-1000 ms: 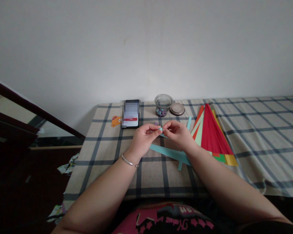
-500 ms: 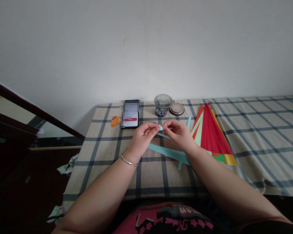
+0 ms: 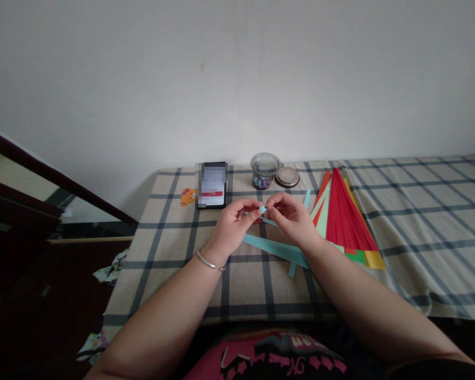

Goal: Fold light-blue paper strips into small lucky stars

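A small folded light-blue paper star [image 3: 262, 209] is pinched between the fingertips of both hands above the checked cloth. My left hand [image 3: 237, 220], with a silver bangle at the wrist, grips it from the left. From the right, my right hand [image 3: 291, 217] holds it between thumb and forefinger. Below the hands lie light-blue paper strips [image 3: 275, 247], partly covered by my right hand and forearm. Beyond them stands a clear plastic cup [image 3: 264, 170] with small purple and blue pieces in its bottom, its round lid [image 3: 287, 176] lying beside it.
A phone [image 3: 212, 184] with a lit, partly blurred screen lies at the back left, beside an orange bear figure [image 3: 188, 197]. Fanned red paper strips [image 3: 346, 221], with green, orange and yellow ones, spread at the right. Behind the checked tablecloth [image 3: 162, 253] rises a pale wall.
The small paper piece has turned slightly between my fingertips, and its pointed star shape shows more. Both hands stay in nearly the same place.
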### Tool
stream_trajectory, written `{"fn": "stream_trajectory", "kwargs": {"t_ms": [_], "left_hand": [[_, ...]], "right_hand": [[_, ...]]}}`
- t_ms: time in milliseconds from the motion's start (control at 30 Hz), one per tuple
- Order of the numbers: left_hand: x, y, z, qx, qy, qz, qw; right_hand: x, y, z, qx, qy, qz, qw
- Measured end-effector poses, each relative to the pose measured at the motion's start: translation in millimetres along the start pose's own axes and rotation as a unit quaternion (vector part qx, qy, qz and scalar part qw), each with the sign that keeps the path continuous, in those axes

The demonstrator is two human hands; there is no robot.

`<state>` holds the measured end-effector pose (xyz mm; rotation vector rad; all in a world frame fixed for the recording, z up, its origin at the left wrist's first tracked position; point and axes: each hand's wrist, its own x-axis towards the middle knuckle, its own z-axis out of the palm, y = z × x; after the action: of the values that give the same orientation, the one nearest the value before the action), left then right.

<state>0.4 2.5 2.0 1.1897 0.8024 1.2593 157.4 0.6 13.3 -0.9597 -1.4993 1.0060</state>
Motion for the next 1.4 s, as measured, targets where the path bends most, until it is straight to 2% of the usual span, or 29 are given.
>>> {"fn": "stream_trajectory", "kwargs": {"t_ms": [433, 1000, 1400], "left_hand": [[1.9, 0.6, -2.5, 0.012, 0.006, 0.007, 1.000], [1.7, 0.4, -3.3, 0.026, 0.002, 0.003, 1.000], [1.9, -2.6, -3.0, 0.042, 0.021, 0.014, 0.999]], "right_hand": [[-0.2, 1.9, 0.0, -0.060, 0.003, -0.052, 0.997], [-0.6, -0.2, -0.1, -0.077, 0.016, -0.047, 0.996], [0.4, 2.2, 1.9, -0.045, 0.011, -0.028, 0.999]]}}
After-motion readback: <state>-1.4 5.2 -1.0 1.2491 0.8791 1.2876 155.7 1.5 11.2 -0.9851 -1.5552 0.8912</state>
